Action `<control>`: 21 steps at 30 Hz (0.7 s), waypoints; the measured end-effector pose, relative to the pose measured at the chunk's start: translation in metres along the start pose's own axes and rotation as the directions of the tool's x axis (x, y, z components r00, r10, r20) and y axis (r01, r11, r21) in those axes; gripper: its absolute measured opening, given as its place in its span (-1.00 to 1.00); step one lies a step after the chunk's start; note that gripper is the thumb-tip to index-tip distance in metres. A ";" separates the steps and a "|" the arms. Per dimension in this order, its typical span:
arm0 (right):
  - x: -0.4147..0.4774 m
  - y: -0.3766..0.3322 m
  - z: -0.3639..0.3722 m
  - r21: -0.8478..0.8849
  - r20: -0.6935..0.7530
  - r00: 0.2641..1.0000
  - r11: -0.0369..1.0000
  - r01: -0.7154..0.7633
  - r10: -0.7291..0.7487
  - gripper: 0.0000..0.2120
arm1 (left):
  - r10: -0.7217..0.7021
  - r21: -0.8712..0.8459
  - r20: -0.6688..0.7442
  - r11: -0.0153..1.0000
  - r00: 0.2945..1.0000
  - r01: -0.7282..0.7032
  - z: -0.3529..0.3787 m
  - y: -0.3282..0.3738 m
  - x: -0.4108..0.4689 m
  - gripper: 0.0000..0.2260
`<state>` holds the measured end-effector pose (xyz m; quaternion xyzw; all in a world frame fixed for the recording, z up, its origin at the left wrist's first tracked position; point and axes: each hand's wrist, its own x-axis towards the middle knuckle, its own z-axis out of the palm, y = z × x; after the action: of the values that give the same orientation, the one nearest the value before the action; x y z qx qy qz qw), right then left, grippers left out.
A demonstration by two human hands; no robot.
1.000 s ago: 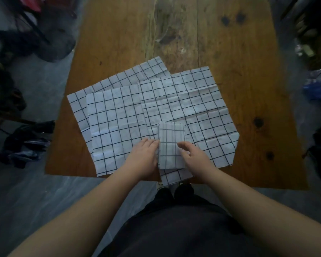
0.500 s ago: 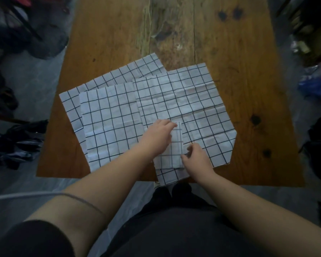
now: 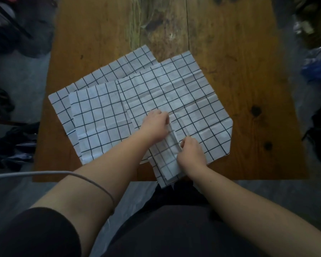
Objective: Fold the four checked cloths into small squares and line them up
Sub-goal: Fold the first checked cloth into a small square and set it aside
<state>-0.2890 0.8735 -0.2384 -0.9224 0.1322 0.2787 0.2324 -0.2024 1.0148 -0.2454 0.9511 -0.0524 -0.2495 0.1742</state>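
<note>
A narrow folded checked cloth (image 3: 165, 156) lies at the wooden table's (image 3: 230, 52) near edge, its near end hanging over the edge. My left hand (image 3: 154, 127) grips the strip's far end, fingers curled over it, and that end is raised off the cloths beneath. My right hand (image 3: 191, 154) pinches the strip's right edge near its middle. Three more checked cloths lie flat and overlapping: one at the far left (image 3: 104, 76), one over it (image 3: 100, 117), and the top one (image 3: 183, 93) to the right, under the strip.
A white cable (image 3: 44, 173) crosses my left forearm. Dark clutter (image 3: 17, 141) lies on the floor left of the table, and blue items (image 3: 319, 67) sit on the right. Bare wood shows on the table's far half and right side.
My left hand went from the strip's left side to its far end, took hold and raised it. My right hand stayed on the strip's right edge.
</note>
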 end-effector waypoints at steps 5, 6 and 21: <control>-0.002 0.007 -0.004 0.102 0.015 0.999 0.994 0.033 -0.035 -0.77 | -0.033 -0.298 0.051 0.953 0.998 0.047 -0.008 -0.009 -0.015 -0.85; -0.003 0.010 -0.006 0.160 0.043 0.999 0.987 0.019 -0.026 -0.75 | -0.032 -0.350 0.053 0.935 0.998 0.049 -0.010 -0.012 -0.020 -0.83; 0.025 0.034 -0.049 0.248 0.061 0.990 0.963 0.108 -0.127 -0.92 | -0.276 -0.809 0.201 0.494 0.940 0.318 0.010 -0.024 -0.071 -0.92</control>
<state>-0.2596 0.8167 -0.2285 -0.8817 0.1016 0.2812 0.3650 -0.2683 1.0478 -0.2295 0.7428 0.2324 -0.2915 0.5562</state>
